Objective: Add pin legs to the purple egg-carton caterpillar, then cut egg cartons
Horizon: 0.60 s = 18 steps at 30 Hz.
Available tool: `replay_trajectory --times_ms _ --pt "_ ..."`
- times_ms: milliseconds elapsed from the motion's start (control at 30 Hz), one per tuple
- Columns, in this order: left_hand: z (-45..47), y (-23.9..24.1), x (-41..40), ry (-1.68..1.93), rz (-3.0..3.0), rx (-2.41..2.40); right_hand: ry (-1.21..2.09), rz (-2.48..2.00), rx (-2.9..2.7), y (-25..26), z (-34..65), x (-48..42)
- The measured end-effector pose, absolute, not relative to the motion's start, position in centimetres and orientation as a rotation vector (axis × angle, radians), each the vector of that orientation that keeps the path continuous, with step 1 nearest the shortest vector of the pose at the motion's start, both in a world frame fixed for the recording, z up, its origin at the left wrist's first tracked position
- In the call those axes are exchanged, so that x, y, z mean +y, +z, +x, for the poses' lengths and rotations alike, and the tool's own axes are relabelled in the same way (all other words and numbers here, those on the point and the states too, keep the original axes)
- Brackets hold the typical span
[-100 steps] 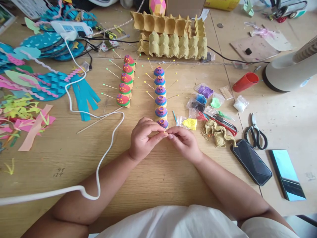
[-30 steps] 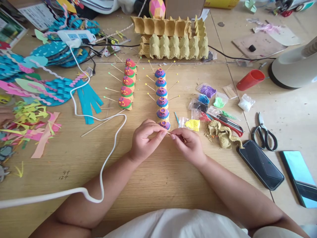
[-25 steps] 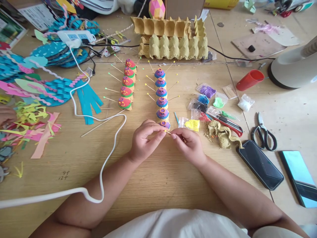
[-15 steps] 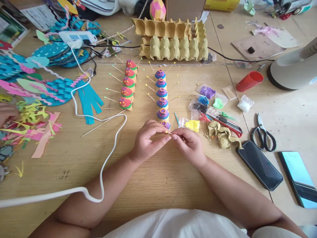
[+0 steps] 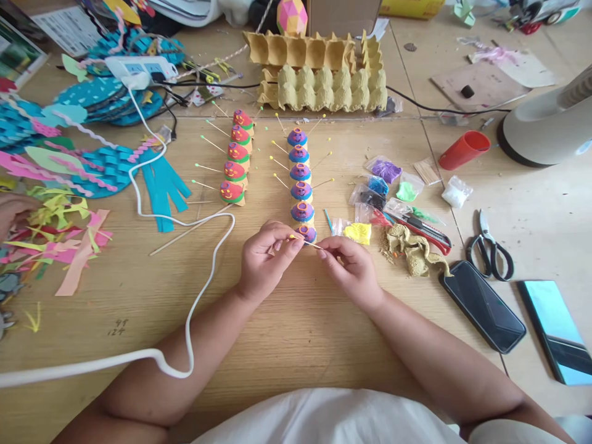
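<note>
My left hand (image 5: 266,265) and my right hand (image 5: 352,270) pinch a toothpick (image 5: 312,245) between them, just in front of the near end of a row. A small yellow ball sits on its left end, by my left fingertips; my right fingertips grip the other end. That row of purple and blue clay-covered egg-carton cups (image 5: 302,213) runs away from me, with yellow-tipped toothpicks standing out on both sides. Left of it stands a second row of red and green cups (image 5: 232,191), with green-tipped toothpicks.
Yellow clay (image 5: 357,232), a red utility knife (image 5: 428,233) and torn carton scraps (image 5: 414,256) lie to the right, then scissors (image 5: 493,253) and a phone (image 5: 483,308). A white cable (image 5: 203,296) crosses the left side. Egg cartons (image 5: 330,89) stand behind. Another person's hand (image 5: 13,213) shows at far left.
My hands have moved slightly apart, the left one shifting left. More of the toothpick now shows between them, and its yellow end has moved left.
</note>
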State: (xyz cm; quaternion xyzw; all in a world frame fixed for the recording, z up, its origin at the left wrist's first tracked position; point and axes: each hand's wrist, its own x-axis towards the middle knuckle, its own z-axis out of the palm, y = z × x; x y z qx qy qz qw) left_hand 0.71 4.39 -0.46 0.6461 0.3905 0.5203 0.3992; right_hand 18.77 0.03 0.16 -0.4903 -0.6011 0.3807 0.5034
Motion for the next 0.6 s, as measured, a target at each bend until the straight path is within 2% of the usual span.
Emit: replay_trajectory --times_ms 267,600 --pt "0.9 0.4 4.2 1.202 1.774 0.897 0.85 -1.152 -1.498 -0.1 18.9 0.1" --pt "1.0 -1.1 5.5 1.459 1.397 1.184 0.781 -1.299 -1.4 -0.5 19.1 0.2"
